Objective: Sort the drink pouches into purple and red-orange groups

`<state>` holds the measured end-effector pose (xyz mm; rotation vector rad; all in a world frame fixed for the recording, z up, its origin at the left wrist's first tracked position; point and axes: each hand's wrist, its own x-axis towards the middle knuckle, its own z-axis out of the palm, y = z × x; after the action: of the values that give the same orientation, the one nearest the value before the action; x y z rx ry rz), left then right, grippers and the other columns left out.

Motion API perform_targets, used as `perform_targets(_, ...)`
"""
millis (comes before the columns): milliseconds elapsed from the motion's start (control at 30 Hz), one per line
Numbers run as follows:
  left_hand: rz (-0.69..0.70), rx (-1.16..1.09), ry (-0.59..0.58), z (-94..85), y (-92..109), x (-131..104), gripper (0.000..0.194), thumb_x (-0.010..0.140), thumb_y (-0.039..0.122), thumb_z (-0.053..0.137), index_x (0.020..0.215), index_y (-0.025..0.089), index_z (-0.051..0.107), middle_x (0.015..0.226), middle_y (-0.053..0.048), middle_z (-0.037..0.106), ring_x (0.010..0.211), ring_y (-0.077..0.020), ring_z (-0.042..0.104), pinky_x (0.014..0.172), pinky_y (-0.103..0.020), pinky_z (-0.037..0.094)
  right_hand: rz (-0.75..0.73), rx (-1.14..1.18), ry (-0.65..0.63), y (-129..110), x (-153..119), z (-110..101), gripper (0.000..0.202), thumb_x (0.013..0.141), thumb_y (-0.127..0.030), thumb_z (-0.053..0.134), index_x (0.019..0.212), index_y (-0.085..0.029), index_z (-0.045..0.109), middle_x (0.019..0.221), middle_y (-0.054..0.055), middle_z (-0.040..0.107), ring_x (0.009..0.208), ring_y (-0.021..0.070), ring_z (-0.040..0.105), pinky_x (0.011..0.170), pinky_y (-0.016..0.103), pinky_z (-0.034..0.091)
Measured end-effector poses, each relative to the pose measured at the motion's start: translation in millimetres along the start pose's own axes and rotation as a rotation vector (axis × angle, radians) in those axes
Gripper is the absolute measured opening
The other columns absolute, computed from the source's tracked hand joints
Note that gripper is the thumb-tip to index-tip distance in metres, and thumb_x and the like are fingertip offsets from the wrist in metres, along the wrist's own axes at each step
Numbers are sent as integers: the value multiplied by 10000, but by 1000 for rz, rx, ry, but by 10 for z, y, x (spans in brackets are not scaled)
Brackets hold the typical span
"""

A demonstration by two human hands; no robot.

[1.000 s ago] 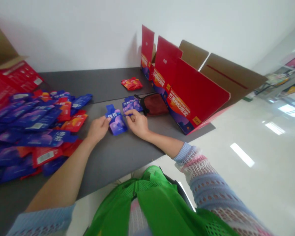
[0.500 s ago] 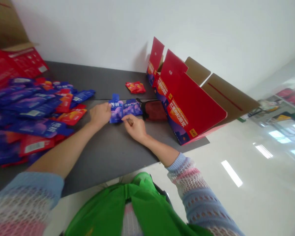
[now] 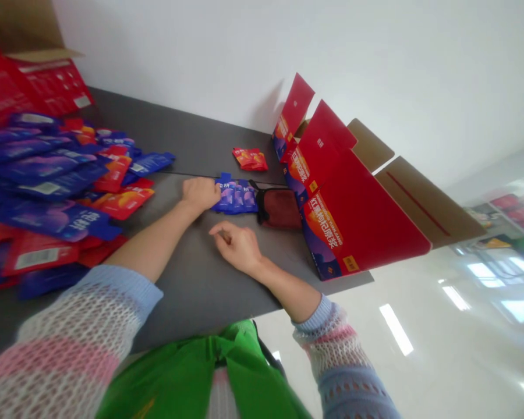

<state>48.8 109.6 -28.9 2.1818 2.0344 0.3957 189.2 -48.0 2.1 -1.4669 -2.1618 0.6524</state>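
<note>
My left hand (image 3: 201, 194) is closed at the left edge of a row of overlapping blue pouches (image 3: 238, 196), its fingers gripping the leftmost pouch. These pouches lie flat on the grey table (image 3: 201, 256), with purple round shapes and white lettering on their fronts. My right hand (image 3: 239, 247) hovers just below the row, apart from it, fingers curled in and no object visible in them. At the right end of the row, touching or nearly touching it, lies a dark reddish-brown pouch or case (image 3: 280, 208) with a black edge.
A large heap of blue pouches (image 3: 48, 169) and red pouches (image 3: 124, 199) covers the left of the table. A few red sachets (image 3: 250, 159) lie farther back. Red cartons with raised flaps (image 3: 362, 215) stand at the right edge; another red box (image 3: 52, 87) stands back left.
The leftmost blue pouch has moved right, closer over the others in the row, with my left hand. My right hand has drawn away from the pouches toward me. The camera view has shifted slightly.
</note>
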Motion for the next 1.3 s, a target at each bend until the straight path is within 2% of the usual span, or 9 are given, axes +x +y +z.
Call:
perform_targets(200,-102,-29,55,-11,96,-105,679,886,553,402,1040,-24,726,1041,-348,676,1054,-477,625,869,-524,455,-16,-51,-36,-74,-38,16,261,912,-230,512,1089,-281,697,660,-49,609,617,141,571,656,240,381)
perform_targets(367,-184,-28,9,-38,84,-158,539,905,396,382,1084,15,717,1096,-292,687,1082,-402,635,922,-466,468,14,-53,26,7,17,35,265,897,-215,518,1077,-261,707,638,-53,584,596,132,545,649,236,364)
perform_targets(600,-143,-10,30,-67,44,-259,540,917,351,316,1122,68,728,1087,-261,700,1050,-381,649,901,-466,489,37,-35,100,119,98,20,270,881,-209,511,1061,-246,707,615,-58,559,576,130,523,629,237,344)
perform_targets(800,-10,62,-28,-27,246,-288,511,924,335,334,1052,69,751,1023,-248,724,1004,-372,682,850,-443,508,20,-62,76,92,93,35,268,889,-226,523,1075,-255,714,632,-45,588,593,140,532,620,240,334)
perform_targets(1000,-43,45,-22,-3,386,-229,481,933,311,360,1046,57,753,1015,-253,727,1009,-354,690,861,-414,505,2,-71,55,74,96,13,278,882,-206,530,1082,-252,718,645,-37,604,605,145,537,618,243,330)
perform_targets(1133,-43,46,51,-45,319,-221,513,948,332,318,1056,80,752,1010,-241,731,987,-353,694,832,-417,508,11,-70,97,85,99,-40,272,887,-212,530,1080,-253,716,643,-39,610,606,145,552,615,245,330)
perform_targets(1300,-70,67,129,-136,-15,-223,523,936,374,319,1078,96,738,1022,-250,721,1000,-381,678,830,-450,497,-31,-91,102,58,71,-54,266,895,-235,527,1081,-269,714,686,-35,648,665,152,601,642,248,350)
